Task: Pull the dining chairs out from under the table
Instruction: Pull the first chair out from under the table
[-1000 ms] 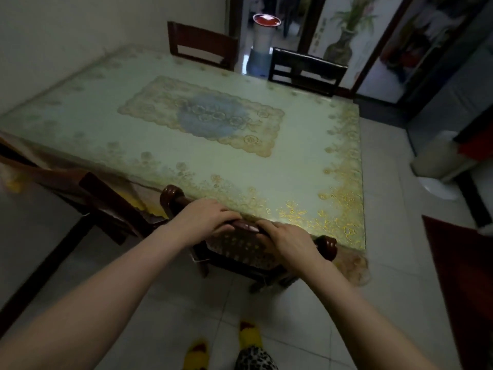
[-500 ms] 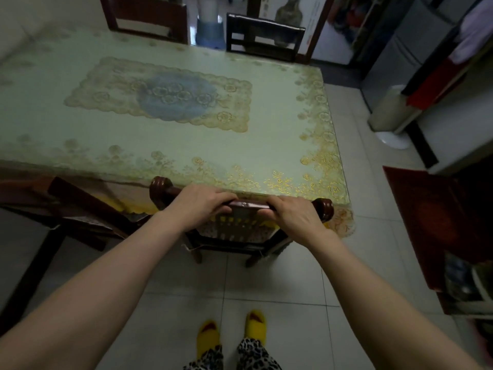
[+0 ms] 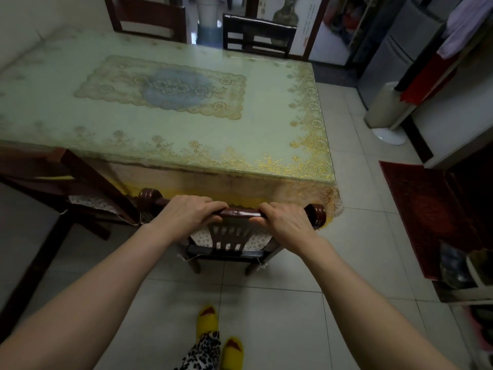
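A dark wooden dining chair (image 3: 232, 233) stands at the near edge of the table (image 3: 186, 134), which has a pale green cloth with gold lace. Its cushioned seat shows below the top rail, partly under the hanging cloth. My left hand (image 3: 186, 214) and my right hand (image 3: 285, 222) both grip the chair's top rail, side by side. A second dark chair (image 3: 80, 188) stands tilted at the left, clear of the table edge. Two more chairs, one brown (image 3: 149, 17) and one black (image 3: 256, 36), are tucked in at the far side.
Pale floor tiles (image 3: 266, 303) lie around my feet in yellow slippers (image 3: 232, 351). A red mat (image 3: 426, 214) lies at the right, with shoes (image 3: 469, 271) beside it. A white fan base (image 3: 386, 134) and a grey fridge (image 3: 394, 49) stand further back on the right.
The chair has come back from the table edge, showing more of its backrest and legs. Both hands keep their grip on the rail. The view has shifted back and to the right.
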